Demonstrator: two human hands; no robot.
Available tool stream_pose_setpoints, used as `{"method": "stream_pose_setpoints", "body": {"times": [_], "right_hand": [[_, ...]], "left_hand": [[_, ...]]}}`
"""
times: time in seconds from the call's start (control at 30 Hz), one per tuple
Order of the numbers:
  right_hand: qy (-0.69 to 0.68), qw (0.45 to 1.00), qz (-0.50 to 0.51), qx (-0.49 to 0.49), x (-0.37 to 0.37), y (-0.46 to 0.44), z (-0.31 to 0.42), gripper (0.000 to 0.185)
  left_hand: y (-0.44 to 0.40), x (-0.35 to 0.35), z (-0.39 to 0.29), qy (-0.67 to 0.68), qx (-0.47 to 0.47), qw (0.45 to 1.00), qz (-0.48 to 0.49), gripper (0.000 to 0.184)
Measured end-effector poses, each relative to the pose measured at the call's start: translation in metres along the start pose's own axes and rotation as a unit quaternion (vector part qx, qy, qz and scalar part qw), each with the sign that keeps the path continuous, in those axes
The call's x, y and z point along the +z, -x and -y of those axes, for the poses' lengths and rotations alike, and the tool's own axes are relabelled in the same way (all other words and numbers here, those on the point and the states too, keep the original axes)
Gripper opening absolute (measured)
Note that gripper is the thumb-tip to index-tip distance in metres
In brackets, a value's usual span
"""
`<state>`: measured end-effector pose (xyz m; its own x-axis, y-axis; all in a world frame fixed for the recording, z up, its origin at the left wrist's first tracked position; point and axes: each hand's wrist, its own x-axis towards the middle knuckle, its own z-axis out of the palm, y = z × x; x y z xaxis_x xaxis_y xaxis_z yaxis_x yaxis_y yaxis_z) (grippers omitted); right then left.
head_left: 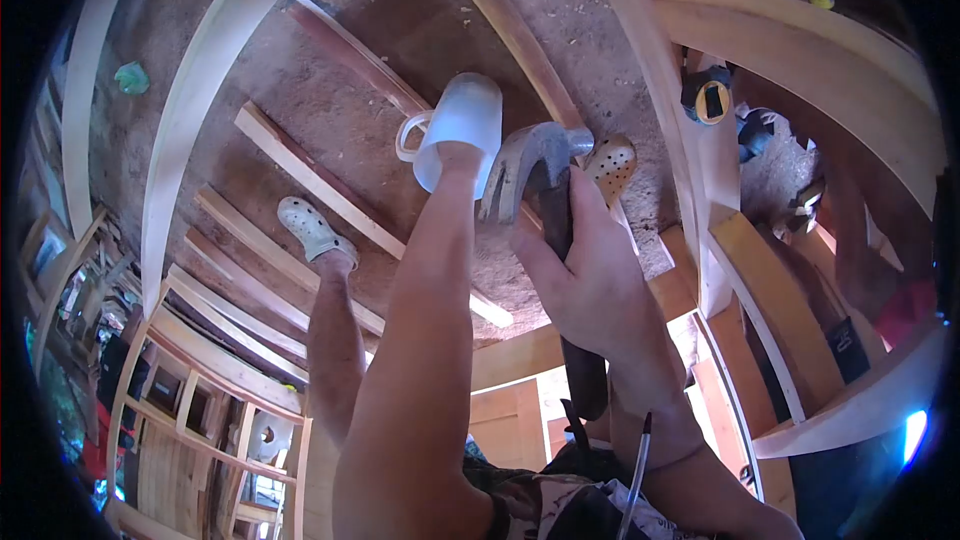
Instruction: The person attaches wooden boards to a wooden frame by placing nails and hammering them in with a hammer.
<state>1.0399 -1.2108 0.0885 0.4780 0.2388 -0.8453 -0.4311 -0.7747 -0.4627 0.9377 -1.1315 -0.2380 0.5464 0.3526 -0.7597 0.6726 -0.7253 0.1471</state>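
Note:
My left hand (459,154) reaches into the mouth of a translucent white plastic jug (470,105) with a side handle; its fingers are hidden inside. Beside it on the right, my right hand (590,270) is wrapped round the dark handle of a claw hammer (535,165). The metal head points up and away, close to the jug, and the handle's end shows below my palm.
Wooden strips (320,185) lie across the dirt floor. Curved-looking timber frames rise at left and right. A yellow and black tape measure (708,98) sits on the right frame. A green scrap (131,78) lies far left. Both my feet wear perforated clogs (312,228).

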Motion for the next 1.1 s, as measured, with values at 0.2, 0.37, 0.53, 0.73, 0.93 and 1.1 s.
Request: {"method": "stream_pose_setpoints", "body": {"times": [0.2,0.37,0.53,0.73,0.93,1.1], "right_hand": [[-0.013,0.999,-0.020,-0.024,0.001,-0.003,-0.011,0.045],[0.018,1.000,0.019,0.015,-0.001,0.000,-0.001,0.045],[0.009,0.999,0.012,0.033,-0.002,0.002,0.005,0.044],[-0.044,0.999,-0.007,-0.008,0.005,-0.002,0.001,0.046],[-0.051,0.995,-0.076,-0.028,0.004,-0.013,-0.026,0.047],[-0.226,0.967,-0.120,0.005,0.007,-0.032,-0.047,0.031]], "left_hand": [[-0.009,-0.004,-0.004,0.002,-0.005,1.000,-0.004,0.025],[-0.010,-0.011,-0.002,0.002,-0.005,1.000,-0.008,0.024],[-0.013,-0.014,-0.003,0.004,-0.009,1.000,-0.005,0.024],[-0.022,-0.022,-0.004,0.011,-0.008,1.000,-0.014,0.023],[-0.018,-0.050,-0.003,0.051,0.013,0.998,-0.032,0.022],[0.005,-0.091,0.004,0.153,0.087,0.984,-0.041,0.019]]}}
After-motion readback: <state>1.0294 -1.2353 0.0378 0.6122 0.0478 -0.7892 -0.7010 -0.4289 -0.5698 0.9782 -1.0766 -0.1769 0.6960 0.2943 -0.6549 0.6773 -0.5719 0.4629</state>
